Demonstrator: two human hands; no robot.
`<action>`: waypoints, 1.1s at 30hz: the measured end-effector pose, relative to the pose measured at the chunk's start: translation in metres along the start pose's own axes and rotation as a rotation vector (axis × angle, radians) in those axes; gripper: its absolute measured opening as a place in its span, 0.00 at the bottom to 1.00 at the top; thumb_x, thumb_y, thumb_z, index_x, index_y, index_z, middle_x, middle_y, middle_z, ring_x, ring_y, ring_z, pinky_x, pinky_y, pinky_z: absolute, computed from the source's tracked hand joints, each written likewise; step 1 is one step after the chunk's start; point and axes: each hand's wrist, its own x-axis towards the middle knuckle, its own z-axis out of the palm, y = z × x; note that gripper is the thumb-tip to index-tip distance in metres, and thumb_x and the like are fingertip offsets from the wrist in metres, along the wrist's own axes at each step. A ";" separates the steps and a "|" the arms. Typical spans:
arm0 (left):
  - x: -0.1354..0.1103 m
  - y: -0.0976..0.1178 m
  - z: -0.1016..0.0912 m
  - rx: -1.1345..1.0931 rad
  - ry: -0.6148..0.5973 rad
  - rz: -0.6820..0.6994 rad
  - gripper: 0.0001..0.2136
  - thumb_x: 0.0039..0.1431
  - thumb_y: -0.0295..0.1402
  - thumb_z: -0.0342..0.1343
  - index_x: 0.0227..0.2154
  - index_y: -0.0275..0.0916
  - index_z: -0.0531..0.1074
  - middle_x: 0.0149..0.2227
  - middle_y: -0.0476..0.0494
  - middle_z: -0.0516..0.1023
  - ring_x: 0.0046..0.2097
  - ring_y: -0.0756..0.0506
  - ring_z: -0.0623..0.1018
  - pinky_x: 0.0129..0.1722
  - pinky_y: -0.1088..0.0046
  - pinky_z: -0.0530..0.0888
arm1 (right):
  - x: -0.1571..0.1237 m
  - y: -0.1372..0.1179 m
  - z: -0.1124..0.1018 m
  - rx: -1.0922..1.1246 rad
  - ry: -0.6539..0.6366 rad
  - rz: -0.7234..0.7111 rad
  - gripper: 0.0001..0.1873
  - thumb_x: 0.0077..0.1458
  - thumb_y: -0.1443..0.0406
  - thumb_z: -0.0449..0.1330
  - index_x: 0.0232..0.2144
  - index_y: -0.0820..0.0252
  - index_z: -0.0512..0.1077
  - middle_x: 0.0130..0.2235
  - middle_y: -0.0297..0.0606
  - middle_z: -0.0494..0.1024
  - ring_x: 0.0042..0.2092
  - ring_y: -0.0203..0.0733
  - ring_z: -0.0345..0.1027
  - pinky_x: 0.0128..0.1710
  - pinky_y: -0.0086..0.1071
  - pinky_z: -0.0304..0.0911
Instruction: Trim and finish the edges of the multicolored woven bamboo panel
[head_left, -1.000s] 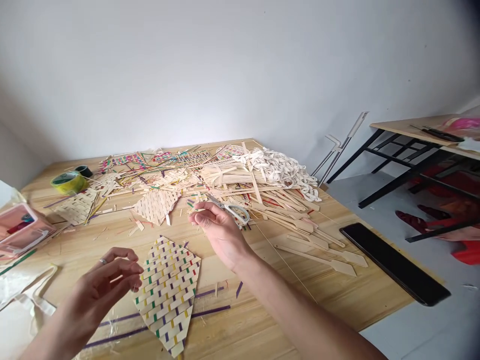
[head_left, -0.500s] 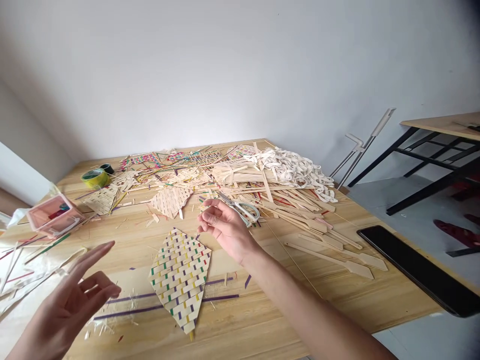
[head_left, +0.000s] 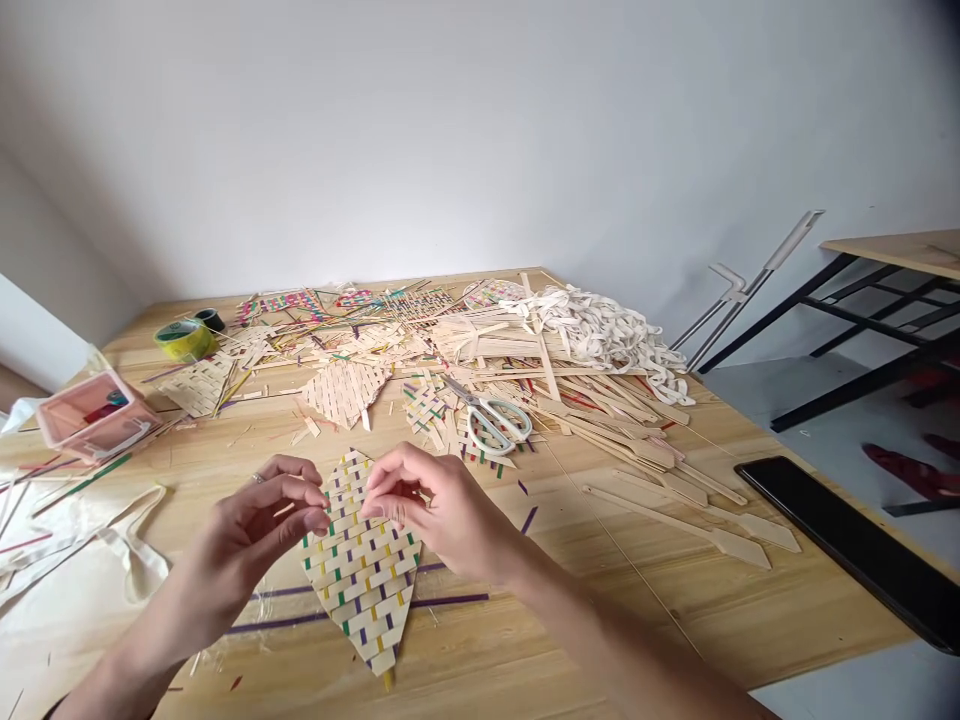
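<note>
A leaf-shaped woven mat [head_left: 365, 575] of pale strips with coloured flecks lies flat on the wooden table [head_left: 525, 620] in front of me. My left hand [head_left: 262, 520], a ring on one finger, hovers at the mat's upper left edge with fingertips pinched together. At the mat's upper right edge, my right hand [head_left: 427, 510] is pinched the same way, its fingertips a short gap from the left ones. Whatever the fingers pinch is too thin to make out.
White-handled scissors [head_left: 491, 420] lie just behind my right hand, amid a heap of bamboo strips and woven pieces [head_left: 450, 350]. A pink box [head_left: 94, 415] and tape rolls [head_left: 184, 338] sit at the left, white bags [head_left: 90, 545] at the near left, a black slab [head_left: 855, 550] at the right.
Both hands have come together over the top of the woven mat. The left hand went from open and spread to pinched. The right hand pulled back from the scissors.
</note>
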 end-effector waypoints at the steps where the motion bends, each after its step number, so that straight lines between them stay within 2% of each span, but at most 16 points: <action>1: 0.004 -0.001 0.002 -0.032 -0.017 -0.004 0.13 0.68 0.44 0.60 0.34 0.42 0.83 0.39 0.39 0.79 0.44 0.42 0.80 0.41 0.70 0.81 | 0.000 0.001 0.000 -0.039 0.006 -0.024 0.06 0.64 0.61 0.67 0.39 0.56 0.74 0.38 0.37 0.82 0.41 0.41 0.81 0.42 0.35 0.75; 5: 0.010 -0.009 0.010 -0.098 -0.081 -0.014 0.10 0.70 0.41 0.58 0.38 0.43 0.82 0.39 0.42 0.79 0.43 0.44 0.79 0.43 0.71 0.79 | -0.001 0.006 0.003 -0.178 0.005 -0.063 0.04 0.65 0.63 0.66 0.40 0.55 0.75 0.38 0.38 0.83 0.39 0.40 0.80 0.41 0.34 0.74; 11: -0.003 -0.020 0.021 -0.073 -0.082 0.011 0.07 0.71 0.34 0.57 0.41 0.47 0.80 0.40 0.45 0.82 0.44 0.45 0.81 0.44 0.73 0.79 | -0.006 0.011 0.011 -0.237 0.000 -0.083 0.04 0.66 0.67 0.65 0.42 0.55 0.74 0.39 0.38 0.84 0.38 0.39 0.79 0.39 0.30 0.72; 21: -0.002 -0.008 0.021 0.119 -0.056 0.165 0.07 0.70 0.30 0.55 0.38 0.47 0.78 0.35 0.46 0.82 0.38 0.45 0.83 0.34 0.76 0.82 | -0.009 0.010 0.014 -0.309 -0.005 -0.048 0.05 0.66 0.69 0.65 0.40 0.54 0.73 0.37 0.36 0.83 0.37 0.39 0.78 0.39 0.32 0.72; 27: -0.006 -0.011 0.022 0.217 -0.047 0.219 0.09 0.67 0.25 0.55 0.41 0.48 0.77 0.35 0.48 0.81 0.39 0.46 0.82 0.37 0.78 0.81 | -0.009 0.010 0.015 -0.326 -0.015 -0.057 0.03 0.67 0.68 0.63 0.41 0.55 0.72 0.39 0.38 0.83 0.39 0.40 0.78 0.38 0.31 0.72; 33: -0.009 -0.012 0.025 0.241 -0.075 0.231 0.09 0.69 0.27 0.55 0.44 0.47 0.76 0.38 0.48 0.80 0.40 0.47 0.81 0.38 0.78 0.80 | -0.009 0.011 0.016 -0.334 -0.030 -0.067 0.02 0.68 0.65 0.64 0.42 0.55 0.73 0.41 0.39 0.84 0.40 0.40 0.79 0.40 0.33 0.73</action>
